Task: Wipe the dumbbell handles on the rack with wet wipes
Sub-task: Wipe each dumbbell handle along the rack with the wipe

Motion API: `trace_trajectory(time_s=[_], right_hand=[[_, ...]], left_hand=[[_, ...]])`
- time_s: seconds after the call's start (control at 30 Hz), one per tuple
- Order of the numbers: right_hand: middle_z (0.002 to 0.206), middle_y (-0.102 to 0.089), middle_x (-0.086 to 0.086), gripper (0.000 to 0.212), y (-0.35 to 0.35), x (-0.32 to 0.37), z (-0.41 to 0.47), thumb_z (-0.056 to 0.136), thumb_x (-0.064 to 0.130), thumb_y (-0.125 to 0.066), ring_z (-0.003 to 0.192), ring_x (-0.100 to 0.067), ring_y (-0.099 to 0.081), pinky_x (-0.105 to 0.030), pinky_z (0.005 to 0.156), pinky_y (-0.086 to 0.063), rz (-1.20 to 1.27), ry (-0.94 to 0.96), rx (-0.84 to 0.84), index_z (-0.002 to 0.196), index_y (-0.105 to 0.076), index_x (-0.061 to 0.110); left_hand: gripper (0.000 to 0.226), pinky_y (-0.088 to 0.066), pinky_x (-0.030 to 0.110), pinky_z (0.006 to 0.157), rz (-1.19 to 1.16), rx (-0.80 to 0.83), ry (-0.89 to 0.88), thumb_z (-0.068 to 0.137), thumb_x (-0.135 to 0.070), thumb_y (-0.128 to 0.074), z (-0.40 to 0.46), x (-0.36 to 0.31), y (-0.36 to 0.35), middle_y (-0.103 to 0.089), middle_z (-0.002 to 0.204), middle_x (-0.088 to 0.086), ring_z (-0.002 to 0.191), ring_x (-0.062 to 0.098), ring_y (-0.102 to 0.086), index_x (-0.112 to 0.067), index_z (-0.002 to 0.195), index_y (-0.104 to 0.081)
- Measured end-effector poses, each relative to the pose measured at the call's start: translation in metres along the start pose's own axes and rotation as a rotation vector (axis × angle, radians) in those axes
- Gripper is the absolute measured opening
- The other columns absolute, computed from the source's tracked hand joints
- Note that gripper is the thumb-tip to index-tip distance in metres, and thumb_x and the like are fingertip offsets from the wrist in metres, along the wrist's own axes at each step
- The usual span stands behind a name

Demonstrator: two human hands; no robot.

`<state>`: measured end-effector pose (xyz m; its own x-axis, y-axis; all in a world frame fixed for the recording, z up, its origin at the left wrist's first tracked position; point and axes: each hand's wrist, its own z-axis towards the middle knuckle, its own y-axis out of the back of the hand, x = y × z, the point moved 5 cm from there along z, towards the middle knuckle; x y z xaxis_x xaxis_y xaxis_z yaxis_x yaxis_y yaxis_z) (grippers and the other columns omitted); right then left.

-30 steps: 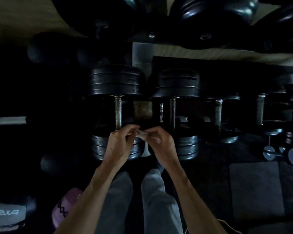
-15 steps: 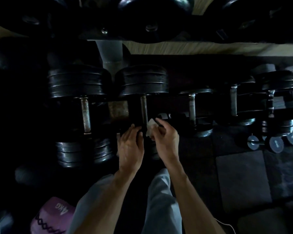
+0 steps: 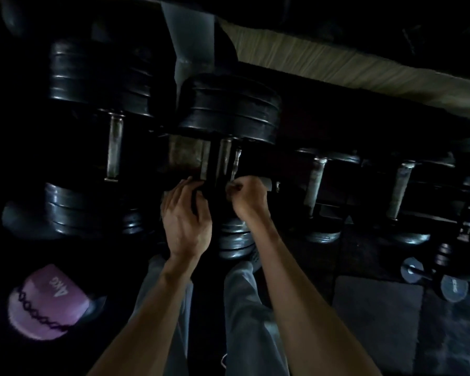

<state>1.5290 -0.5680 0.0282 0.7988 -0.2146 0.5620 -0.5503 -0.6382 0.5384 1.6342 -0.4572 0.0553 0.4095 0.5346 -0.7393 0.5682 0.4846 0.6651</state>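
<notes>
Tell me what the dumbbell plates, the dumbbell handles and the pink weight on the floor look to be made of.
Dumbbell plates: probably black rubber or painted iron, semi-gloss; their edges catch dull highlights. Dumbbell handles: bare metal, likely steel, grey and worn, with a faint vertical sheen. Pink weight: seemingly a vinyl or soft plastic coating, matte, with printed lettering and a dark zigzag pattern. The dim light leaves all of this uncertain.

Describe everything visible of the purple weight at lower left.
The purple weight lies on the dark floor at lower left, left of the person's legs and below the racked dumbbells. It looks rounded with a matte, coated surface, marked "4KG" in white and ringed by a dark zigzag chain pattern. Neither hand touches it; its dark underside is too dim to make out.
</notes>
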Motion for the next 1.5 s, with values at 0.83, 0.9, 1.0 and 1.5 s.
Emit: trace_trajectory(time_s=[0.83, 0.9, 1.0, 1.5], right_hand=[[0.074, -0.067, -0.012, 0.030, -0.027, -0.014, 0.024, 0.085, -0.003, -0.055, 0.071, -0.028, -0.064, -0.040, 0.067, -0.051, 0.349, -0.192, 0.067, 0.065, -0.070, 0.013], [0.071, -0.071, -0.008, 0.025, -0.021, -0.016, 0.016, 0.083, 0.004, -0.060, 0.072, -0.029, -0.069, -0.045, 0.068, -0.057, 0.284, -0.181, 0.025, 0.064, -0.072, 0.014], [0.067, -0.067, -0.009, 0.025, -0.011, -0.002, 0.006, 0.085, -0.004, -0.056, 0.065, -0.022, -0.066, -0.037, 0.058, -0.053, 0.179, -0.137, -0.042, 0.066, -0.070, 0.004], [0.058, -0.060, 0.003, 0.028, -0.011, 0.000, 0.018, 0.091, 0.004, -0.060, 0.060, -0.012, -0.057, -0.037, 0.060, -0.054, 0.211, -0.149, -0.119, 0.063, -0.063, 0.005]], left_hand=[[0.029, -0.043, 0.039, 0.095, 0.067, 0.038, 0.069, 0.086, -0.022, -0.046, 0.000, -0.001, 0.003, -0.071, 0.095, -0.003, 0.093, 0.019, -0.059, -0.019, 0.100, -0.071], [0.028, -0.042, 0.037, 0.095, 0.062, 0.038, 0.075, 0.086, -0.022, -0.046, 0.000, -0.001, 0.003, -0.071, 0.094, -0.003, 0.091, 0.019, -0.058, -0.018, 0.099, -0.071], [0.026, -0.040, 0.034, 0.093, 0.067, 0.042, 0.077, 0.086, -0.021, -0.047, 0.000, -0.002, 0.003, -0.071, 0.092, -0.003, 0.089, 0.019, -0.058, -0.018, 0.097, -0.071], [0.029, -0.037, 0.030, 0.095, 0.074, 0.047, 0.085, 0.088, -0.023, -0.044, 0.001, -0.003, 0.004, -0.071, 0.093, -0.004, 0.089, 0.020, -0.059, -0.019, 0.095, -0.072]])
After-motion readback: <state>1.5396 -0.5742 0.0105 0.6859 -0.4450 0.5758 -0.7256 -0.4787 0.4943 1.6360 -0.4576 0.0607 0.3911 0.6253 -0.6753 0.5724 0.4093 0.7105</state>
